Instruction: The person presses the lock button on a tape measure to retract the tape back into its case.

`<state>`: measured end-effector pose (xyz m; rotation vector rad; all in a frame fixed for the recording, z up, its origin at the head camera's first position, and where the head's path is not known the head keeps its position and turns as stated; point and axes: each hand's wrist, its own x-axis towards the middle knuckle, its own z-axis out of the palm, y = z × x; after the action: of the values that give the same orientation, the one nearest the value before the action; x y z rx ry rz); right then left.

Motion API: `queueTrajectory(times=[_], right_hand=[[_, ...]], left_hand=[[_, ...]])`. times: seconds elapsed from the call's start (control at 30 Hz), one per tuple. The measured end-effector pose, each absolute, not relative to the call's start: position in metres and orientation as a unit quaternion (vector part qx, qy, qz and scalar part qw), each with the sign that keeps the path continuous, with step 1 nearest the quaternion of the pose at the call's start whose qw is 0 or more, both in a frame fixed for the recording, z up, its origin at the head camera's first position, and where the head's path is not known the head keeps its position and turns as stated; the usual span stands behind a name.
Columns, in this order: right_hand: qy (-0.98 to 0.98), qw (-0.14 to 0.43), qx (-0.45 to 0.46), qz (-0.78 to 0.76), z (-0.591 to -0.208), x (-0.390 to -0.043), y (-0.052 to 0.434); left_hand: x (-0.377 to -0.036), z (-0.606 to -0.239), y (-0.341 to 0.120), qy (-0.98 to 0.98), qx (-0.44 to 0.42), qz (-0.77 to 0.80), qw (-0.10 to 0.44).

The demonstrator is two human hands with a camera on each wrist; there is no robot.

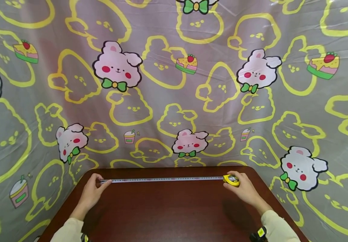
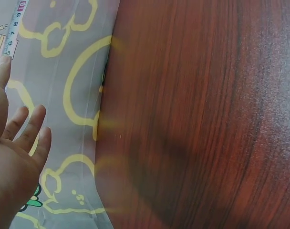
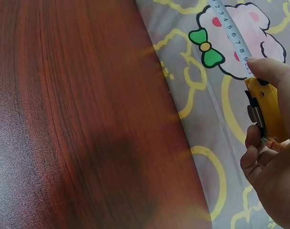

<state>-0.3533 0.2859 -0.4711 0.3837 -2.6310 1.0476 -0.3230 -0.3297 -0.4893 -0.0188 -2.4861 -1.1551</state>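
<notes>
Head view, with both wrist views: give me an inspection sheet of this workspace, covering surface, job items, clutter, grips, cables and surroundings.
Surface: reddish-brown table, wood-grained.
Job items: yellow tape measure, its marked blade drawn out straight.
Clutter: nothing seen.
Grips: left grip pinches the blade near its outer end; right grip holds the tape measure.
Cables: nothing seen.
Surroundings: grey cloth with cartoon prints, behind and beside the table.
</notes>
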Motion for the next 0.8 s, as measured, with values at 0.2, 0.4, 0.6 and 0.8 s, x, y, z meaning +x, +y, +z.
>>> queueTrajectory(times=[0.2, 0.4, 0.6, 0.8], right_hand=[[-0.912, 0.144, 0.131, 0.362, -0.4716, -0.3547, 0.2840], [-0.908, 0.144, 0.133, 0.370, -0.4723, -0.3546, 0.2813], [-0.909, 0.136, 0.132, 0.372, -0.4734, -0.3541, 0.2794], [-0.910, 0.136, 0.126, 0.371, -0.4736, -0.3525, 0.2784]], left_hand=[[-0.3238, -0.4875, -0.3266, -0.888, -0.006, -0.414, 0.198], [-0.3257, -0.4874, -0.3230, -0.888, -0.015, -0.411, 0.207], [-0.3271, -0.4885, -0.3208, -0.886, -0.020, -0.410, 0.217], [-0.3252, -0.4880, -0.3193, -0.887, -0.020, -0.412, 0.210]])
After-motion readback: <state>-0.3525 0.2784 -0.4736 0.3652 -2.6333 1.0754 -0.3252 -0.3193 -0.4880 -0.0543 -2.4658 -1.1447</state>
